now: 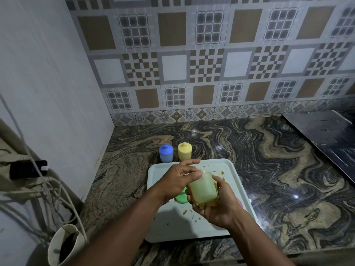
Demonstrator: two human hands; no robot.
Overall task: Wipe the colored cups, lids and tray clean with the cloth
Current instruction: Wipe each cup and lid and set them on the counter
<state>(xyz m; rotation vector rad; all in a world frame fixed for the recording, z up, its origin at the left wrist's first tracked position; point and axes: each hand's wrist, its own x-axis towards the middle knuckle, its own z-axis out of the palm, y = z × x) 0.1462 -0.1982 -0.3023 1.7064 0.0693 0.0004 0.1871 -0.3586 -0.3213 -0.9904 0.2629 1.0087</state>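
Over the tray, the pale cup tilts between both hands: the left hand fingers curl round its upper end, the right hand fingers clasp the cloth about its lower end

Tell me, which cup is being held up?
The pale green cup, gripped between the left hand and the right hand above the tray. The blue cup and the yellow cup stand lidded on the counter behind it.
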